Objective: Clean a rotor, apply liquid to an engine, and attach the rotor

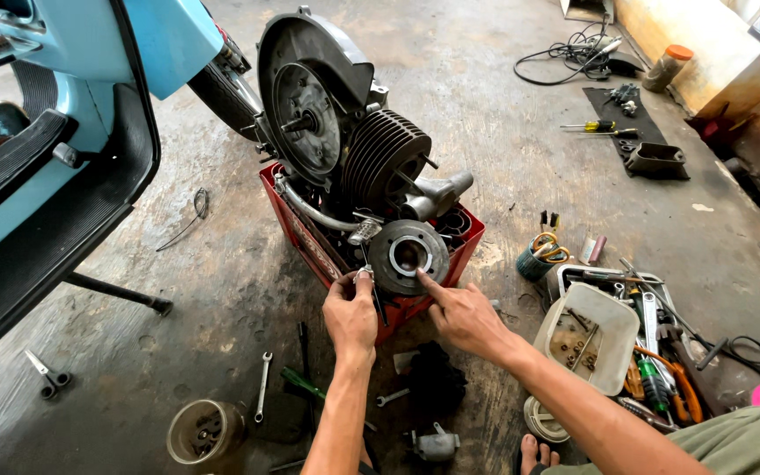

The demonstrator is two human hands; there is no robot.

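Observation:
A dark scooter engine [345, 141] with a finned cylinder rests on a red plastic crate [301, 237]. At its front sits a round grey hub part [408, 255] with a central hole. My left hand [351, 312] pinches a small metal piece at the hub's left edge, just below a coiled spring and a grey hose. My right hand [461, 315] points its index finger at the hub's lower rim and touches it; it holds nothing.
A light blue scooter body [54, 132] fills the left. Wrenches [262, 387], pliers [48, 376] and a tin [206, 433] lie on the concrete floor. To the right are a white tray [593, 336] of bolts, piled tools and screwdrivers [591, 127].

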